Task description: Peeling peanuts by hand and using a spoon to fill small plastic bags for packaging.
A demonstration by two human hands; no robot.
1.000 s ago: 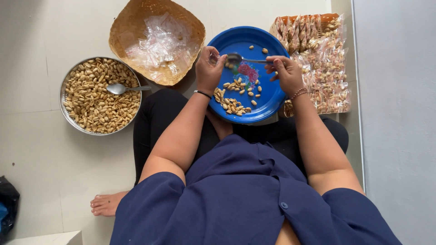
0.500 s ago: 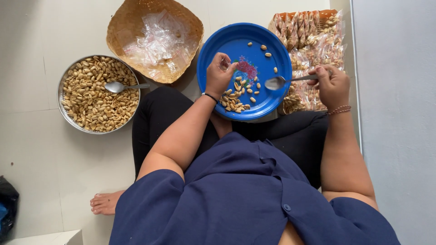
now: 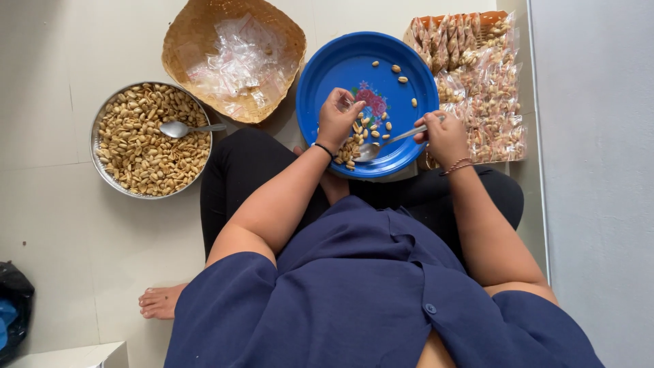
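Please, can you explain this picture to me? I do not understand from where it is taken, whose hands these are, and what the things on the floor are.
There is no machine here. A person sits on a tiled floor, and a camera worn on their head looks down, so you see their own arms and lap. The left hand rests among peanuts on a blue plate and seems to pinch something small; I cannot tell what. The right hand holds a spoon, its bowl down by the peanuts. To the left stands a metal bowl full of peanuts with a second spoon. Above is a woven basket with empty clear bags. To the right lie small filled packets.
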